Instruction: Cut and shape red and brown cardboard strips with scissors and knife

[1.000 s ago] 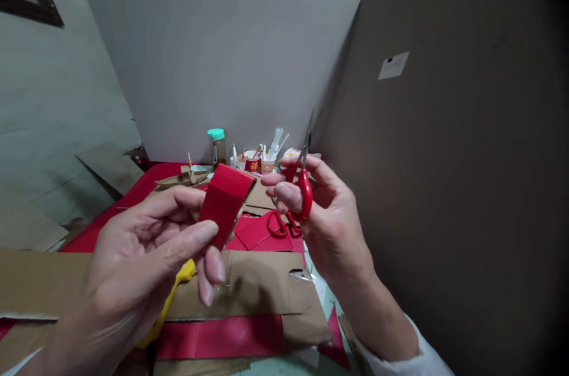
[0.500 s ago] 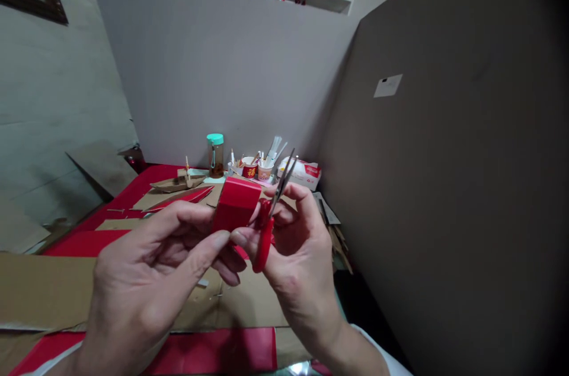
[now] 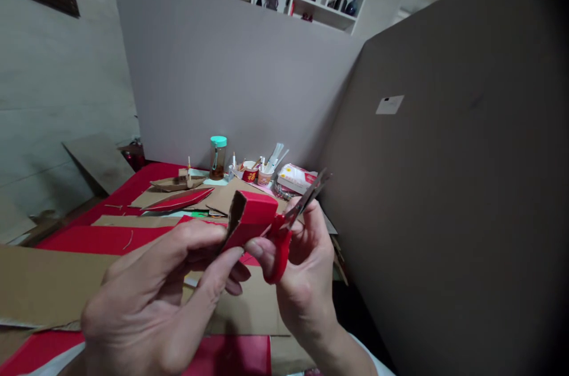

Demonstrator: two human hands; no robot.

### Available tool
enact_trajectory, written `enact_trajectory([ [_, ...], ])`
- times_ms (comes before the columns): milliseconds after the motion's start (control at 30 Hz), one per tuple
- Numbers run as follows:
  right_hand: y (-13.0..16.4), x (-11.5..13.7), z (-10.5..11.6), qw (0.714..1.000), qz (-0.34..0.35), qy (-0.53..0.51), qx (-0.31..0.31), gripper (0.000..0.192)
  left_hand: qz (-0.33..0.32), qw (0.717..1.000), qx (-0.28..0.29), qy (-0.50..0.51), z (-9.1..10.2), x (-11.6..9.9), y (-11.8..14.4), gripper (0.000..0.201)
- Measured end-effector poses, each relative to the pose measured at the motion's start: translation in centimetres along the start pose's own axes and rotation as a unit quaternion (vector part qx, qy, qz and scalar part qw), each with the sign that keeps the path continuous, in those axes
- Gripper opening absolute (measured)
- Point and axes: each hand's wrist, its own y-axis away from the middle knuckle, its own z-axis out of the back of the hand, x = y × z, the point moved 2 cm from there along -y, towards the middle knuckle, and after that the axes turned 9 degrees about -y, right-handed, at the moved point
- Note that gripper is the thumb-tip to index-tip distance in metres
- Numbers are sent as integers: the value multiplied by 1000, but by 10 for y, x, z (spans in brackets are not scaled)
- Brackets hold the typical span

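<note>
My left hand (image 3: 160, 293) pinches a folded piece of red-faced cardboard (image 3: 251, 222) between thumb and fingers, held up above the table. Its brown inner side shows at the left edge. My right hand (image 3: 302, 269) grips red-handled scissors (image 3: 288, 228), blades slightly parted and pointing up to the right, right beside the red piece. The two hands touch at the fingertips.
Brown cardboard sheets (image 3: 48, 287) and red paper (image 3: 106, 239) cover the table. At the back stand a teal-lidded jar (image 3: 217, 156), cups of sticks (image 3: 258, 171), a tissue pack (image 3: 297, 177) and a small cardboard boat (image 3: 175, 182). Tall cardboard panels (image 3: 444, 198) wall the right and back.
The hands came together; the scissors swung from upright to beside the red piece, which turned so its brown inside shows. The view tilted upward.
</note>
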Motion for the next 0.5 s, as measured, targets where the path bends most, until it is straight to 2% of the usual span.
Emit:
enact_trajectory([
  [67, -1, 1, 1, 1000, 6, 8, 2, 58, 5, 1000, -11, -7, -1, -1, 1, 26],
  [133, -2, 1, 2, 1000, 13, 20, 0, 55, 41, 999, -15, 18, -3, -2, 2, 25],
  [267, -1, 2, 3, 999, 15, 33, -14, 51, 71, 996, 0, 45, -7, -3, 1, 20],
  [367, 0, 2, 2, 1000, 0, 11, -25, 49, 20, 998, 38, 42, -8, -3, -4, 22],
  [500, 0, 1, -2, 997, -44, -55, -30, 48, -53, 995, 84, -18, -5, 0, -8, 25],
])
